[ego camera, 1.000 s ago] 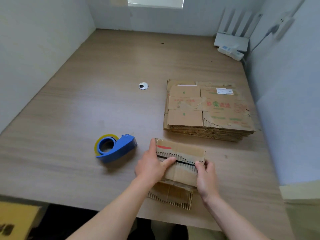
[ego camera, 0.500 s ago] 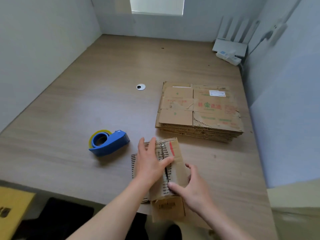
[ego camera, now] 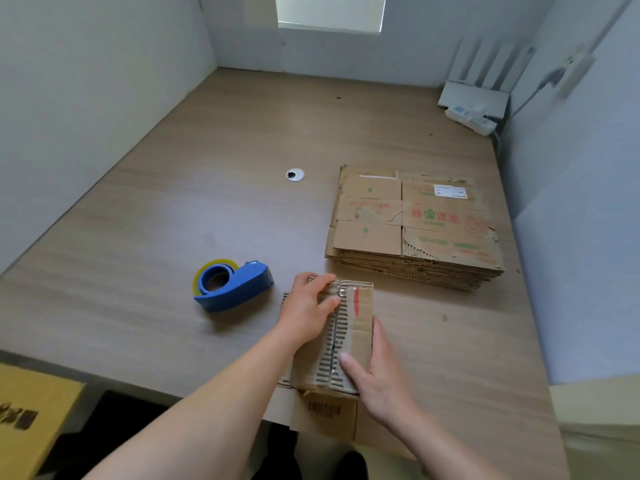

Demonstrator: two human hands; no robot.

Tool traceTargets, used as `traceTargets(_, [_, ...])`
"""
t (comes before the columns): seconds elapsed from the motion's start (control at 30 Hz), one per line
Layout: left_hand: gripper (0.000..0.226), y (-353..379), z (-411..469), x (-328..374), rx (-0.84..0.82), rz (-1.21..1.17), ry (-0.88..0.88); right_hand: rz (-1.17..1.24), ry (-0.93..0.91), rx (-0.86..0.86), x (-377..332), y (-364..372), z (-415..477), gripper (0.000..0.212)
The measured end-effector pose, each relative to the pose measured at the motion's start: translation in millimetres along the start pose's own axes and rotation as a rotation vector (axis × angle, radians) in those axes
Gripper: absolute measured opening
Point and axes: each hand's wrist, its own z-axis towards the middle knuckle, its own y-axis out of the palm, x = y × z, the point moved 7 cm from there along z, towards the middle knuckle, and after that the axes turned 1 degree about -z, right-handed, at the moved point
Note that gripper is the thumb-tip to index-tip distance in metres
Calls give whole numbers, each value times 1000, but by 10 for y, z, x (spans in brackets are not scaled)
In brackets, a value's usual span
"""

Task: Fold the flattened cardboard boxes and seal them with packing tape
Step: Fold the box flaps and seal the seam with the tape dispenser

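A small folded cardboard box (ego camera: 356,327) stands near the table's front edge, its two top flaps meeting in a seam that runs away from me. My left hand (ego camera: 306,311) lies flat on the left flap with fingers reaching the seam. My right hand (ego camera: 375,379) grips the box's right side, thumb pressed on the top near the seam. A loose flap (ego camera: 325,414) hangs over the table edge. A blue tape dispenser (ego camera: 230,284) with a yellowish roll lies to the left of the box. A stack of flattened boxes (ego camera: 414,226) sits behind it to the right.
The wooden table (ego camera: 173,220) is walled on three sides. A round cable grommet (ego camera: 295,174) sits mid-table. A white router (ego camera: 472,98) and power strip (ego camera: 471,119) occupy the far right corner. A yellow carton (ego camera: 31,417) stands below the table at left.
The box has been turned about a quarter turn, so its seam now runs away from me rather than across. My right hand moved to its right side; the left stays on top.
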Motion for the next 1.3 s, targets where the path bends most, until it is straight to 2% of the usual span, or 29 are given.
traceTargets(0.07, [49, -41, 28, -1, -67, 27, 7, 26, 31, 28, -10, 45, -11, 88])
traceTargets(0.13, [59, -143, 21, -8, -65, 69, 46, 57, 52, 35, -20, 62, -8, 86])
traceTargets(0.27, [71, -814, -151, -188, 300, 294, 179, 49, 120, 52, -28, 29, 3, 87])
traceTargets(0.33, [74, -1118, -190, -482, 380, 492, 162, 38, 173, 103, -15, -10, 20, 102])
traceTargets(0.43, [74, -1328, -117, -946, 279, 704, -32, 1, 173, 179, -99, -88, 38, 110])
traceTargets(0.5, [66, -1369, -36, -1167, 192, 752, -102, -95, 105, 241, -243, -104, 76, 101])
traceTargets(0.57, [55, -1371, 36, -1279, 130, 777, -109, -289, 5, 297, -420, -115, 112, 88])
traceTargets(0.67, [39, -1350, 106, -1337, 78, 780, -89, -618, -113, 241, -595, -26, 208, 74])
traceTargets(0.77, [30, -1363, 149, -1359, 54, 718, -81, -740, -136, 143, -640, 97, 345, 71])
traceTargets(0.9, [28, -1389, 183, -1385, 44, 684, -80, -730, -136, 151, -676, 21, 604, 75])
traceTargets(1.13, [34, -1391, 215, -1421, 52, 613, -94, -752, -97, 166, -676, 88, 844, 54])
traceTargets(1.3, [20, -1396, 288, -1397, 33, 661, -121, -756, -16, 106, -608, 174, 887, 57])
